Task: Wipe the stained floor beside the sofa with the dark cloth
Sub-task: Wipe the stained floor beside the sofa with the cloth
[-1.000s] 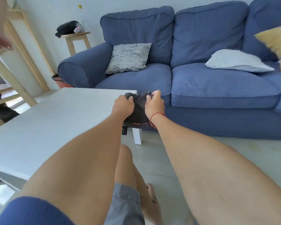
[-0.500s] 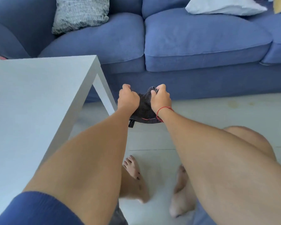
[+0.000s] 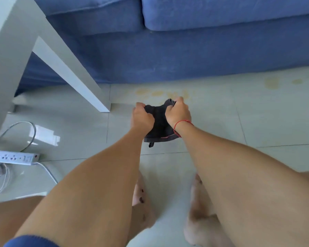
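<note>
The dark cloth (image 3: pixel 158 123) hangs bunched between my two hands above the pale tiled floor. My left hand (image 3: pixel 141 117) grips its left edge and my right hand (image 3: pixel 178 112), with a red string on the wrist, grips its right edge. Yellowish stains (image 3: pixel 157 93) spread on the tiles just beyond the cloth, along the base of the blue sofa (image 3: pixel 185 56). More yellow stains (image 3: pixel 272 82) lie further right near the sofa's base.
A white table (image 3: pixel 9 43) stands at the left, its leg (image 3: pixel 73 77) reaching the floor close to my left hand. A white power strip (image 3: pixel 14 157) with cables lies on the floor at the left. My bare feet (image 3: pixel 141 196) are below my arms.
My view has tilted down and closer to the floor. Both hands, still gripping the cloth, have lowered toward the stained tiles by the sofa's base.
</note>
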Motion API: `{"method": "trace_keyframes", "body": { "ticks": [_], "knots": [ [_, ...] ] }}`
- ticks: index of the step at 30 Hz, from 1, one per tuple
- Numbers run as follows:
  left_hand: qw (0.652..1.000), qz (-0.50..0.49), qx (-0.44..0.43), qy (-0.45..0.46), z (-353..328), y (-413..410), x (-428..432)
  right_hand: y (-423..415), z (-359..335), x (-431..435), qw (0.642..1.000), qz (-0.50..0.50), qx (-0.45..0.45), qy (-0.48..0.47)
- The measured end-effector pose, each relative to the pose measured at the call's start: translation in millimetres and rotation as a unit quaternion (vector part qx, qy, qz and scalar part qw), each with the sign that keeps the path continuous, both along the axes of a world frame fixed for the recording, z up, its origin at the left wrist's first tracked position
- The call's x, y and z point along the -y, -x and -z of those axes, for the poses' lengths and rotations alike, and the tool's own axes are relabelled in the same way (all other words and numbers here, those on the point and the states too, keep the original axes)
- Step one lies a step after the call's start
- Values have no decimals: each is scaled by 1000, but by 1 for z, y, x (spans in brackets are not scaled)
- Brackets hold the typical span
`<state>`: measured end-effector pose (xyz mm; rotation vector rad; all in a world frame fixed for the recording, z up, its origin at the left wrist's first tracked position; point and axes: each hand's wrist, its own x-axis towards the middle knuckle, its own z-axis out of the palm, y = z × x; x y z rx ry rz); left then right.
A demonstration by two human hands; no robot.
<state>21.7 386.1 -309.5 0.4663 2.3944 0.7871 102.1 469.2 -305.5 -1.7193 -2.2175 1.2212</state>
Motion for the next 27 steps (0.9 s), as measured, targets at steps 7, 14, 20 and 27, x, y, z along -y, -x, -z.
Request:
{"method": "trace_keyframes", "body": {
  "ticks": [7, 14, 20, 27],
  "knots": [
    [998, 4, 46, 45, 66, 3, -26, 7, 67, -20, 999, 5, 36, 31],
    [987, 8, -48, 152, 110, 24, -23, 9, 130, -2, 971, -162, 150, -95],
    [960, 57, -180, 208, 157, 69, -5, -1, 184, 27, 946, -234, 132, -183],
    [967, 24, -127, 220, 191, 89, -3, 15, 205, 11, 938, -231, 133, -220]
  ]
}}
